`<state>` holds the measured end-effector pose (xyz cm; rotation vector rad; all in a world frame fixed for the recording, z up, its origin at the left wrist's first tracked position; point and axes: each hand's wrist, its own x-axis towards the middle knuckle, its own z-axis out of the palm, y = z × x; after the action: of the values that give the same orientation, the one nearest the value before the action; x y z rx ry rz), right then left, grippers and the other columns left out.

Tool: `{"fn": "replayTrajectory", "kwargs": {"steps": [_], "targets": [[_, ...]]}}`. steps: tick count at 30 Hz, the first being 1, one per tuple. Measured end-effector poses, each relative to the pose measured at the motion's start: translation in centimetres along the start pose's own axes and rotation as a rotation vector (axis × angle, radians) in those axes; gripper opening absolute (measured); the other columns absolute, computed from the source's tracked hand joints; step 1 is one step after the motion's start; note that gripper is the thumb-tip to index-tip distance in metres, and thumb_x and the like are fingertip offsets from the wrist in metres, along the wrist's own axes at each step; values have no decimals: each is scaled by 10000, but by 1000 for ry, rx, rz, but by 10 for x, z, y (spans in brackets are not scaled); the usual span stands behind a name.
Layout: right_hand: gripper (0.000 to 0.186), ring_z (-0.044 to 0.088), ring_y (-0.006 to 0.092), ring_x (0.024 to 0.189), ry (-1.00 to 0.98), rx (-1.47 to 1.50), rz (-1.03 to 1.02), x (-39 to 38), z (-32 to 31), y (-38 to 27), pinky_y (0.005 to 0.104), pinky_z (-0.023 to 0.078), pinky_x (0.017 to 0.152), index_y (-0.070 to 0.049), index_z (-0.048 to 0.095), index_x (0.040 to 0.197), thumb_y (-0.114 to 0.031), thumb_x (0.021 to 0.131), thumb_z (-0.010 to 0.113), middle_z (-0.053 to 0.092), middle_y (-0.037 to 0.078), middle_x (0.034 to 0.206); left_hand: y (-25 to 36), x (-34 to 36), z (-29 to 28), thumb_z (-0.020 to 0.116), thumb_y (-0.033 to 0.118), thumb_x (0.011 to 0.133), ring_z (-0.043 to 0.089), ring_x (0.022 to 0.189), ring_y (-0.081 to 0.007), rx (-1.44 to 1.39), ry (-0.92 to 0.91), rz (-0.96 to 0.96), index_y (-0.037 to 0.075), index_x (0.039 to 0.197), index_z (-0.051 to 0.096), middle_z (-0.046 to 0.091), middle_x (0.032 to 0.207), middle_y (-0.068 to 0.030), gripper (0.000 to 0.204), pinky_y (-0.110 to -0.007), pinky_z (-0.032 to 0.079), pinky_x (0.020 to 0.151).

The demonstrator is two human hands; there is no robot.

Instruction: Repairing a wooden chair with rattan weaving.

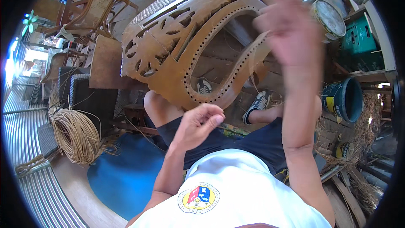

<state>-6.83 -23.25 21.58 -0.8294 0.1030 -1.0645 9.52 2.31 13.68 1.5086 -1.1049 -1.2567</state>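
Observation:
A carved brown wooden chair frame [166,42] lies before me, with cut-out patterns, a curved opening ringed by small holes and a woven strip along its top. My left hand [201,124] is at the lower curve of the holed rim, fingers curled together; what they hold, if anything, is too small to make out. My right hand [282,29] is raised over the frame's right side, smeared by motion, so its fingers are unclear. A thin pale strand [254,80] loops down below it along the right part of the frame.
A coil of natural cane [74,135] lies at left, near a blue seat pad [120,177] and cane chairs [95,10]. At right are a round tin [329,19], a green crate [356,38] and a dark bucket [350,99]. My legs are below the frame.

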Motion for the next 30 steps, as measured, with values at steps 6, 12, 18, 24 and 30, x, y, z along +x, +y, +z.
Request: {"fn": "replayTrajectory", "kwargs": {"steps": [6, 12, 18, 24, 30], "targets": [[273, 418, 94, 595, 185, -1282, -193, -51, -24, -94, 251, 329, 617, -43, 714, 1151, -237, 1086, 533, 470, -50, 668, -2, -6, 13, 701, 127, 1007, 638, 862, -73, -128, 223, 125, 26, 1126, 690, 722, 1047, -38, 156, -217, 516, 779], [180, 694, 393, 793, -858, -1612, 559, -129, -28, 4, 459, 544, 705, -75, 751, 957, -161, 919, 598, 705, 180, 806, -3, -5, 64, 716, 130, 972, 638, 1172, -322, 463, 127, 536, 26, 1405, 527, 680, 1231, -168, 484, -374, 516, 988], [73, 666, 335, 655, -739, -1190, 528, -126, -32, 0, 392, 523, 633, -27, 726, 874, -72, 847, 676, 665, 184, 725, -19, -20, 61, 584, 151, 1068, 644, 726, -138, 15, -212, -27, 3, 1152, 678, 686, 801, -75, 194, -301, 526, 679], [78, 653, 311, 648, -844, -1169, 683, -103, -34, -11, 374, 507, 624, -23, 727, 892, -79, 844, 701, 650, 160, 701, -26, -33, 46, 605, 104, 1043, 659, 743, -151, 247, -215, -17, -4, 1081, 677, 705, 830, -90, 135, -302, 533, 690], [175, 672, 314, 838, -319, -1771, -238, -107, -36, 1, 389, 530, 753, -45, 709, 1035, -76, 865, 737, 682, 139, 961, -29, -33, 44, 654, 165, 1038, 569, 723, -74, -3, -148, -243, 21, 1043, 701, 719, 888, -35, 152, -261, 468, 640]]}}
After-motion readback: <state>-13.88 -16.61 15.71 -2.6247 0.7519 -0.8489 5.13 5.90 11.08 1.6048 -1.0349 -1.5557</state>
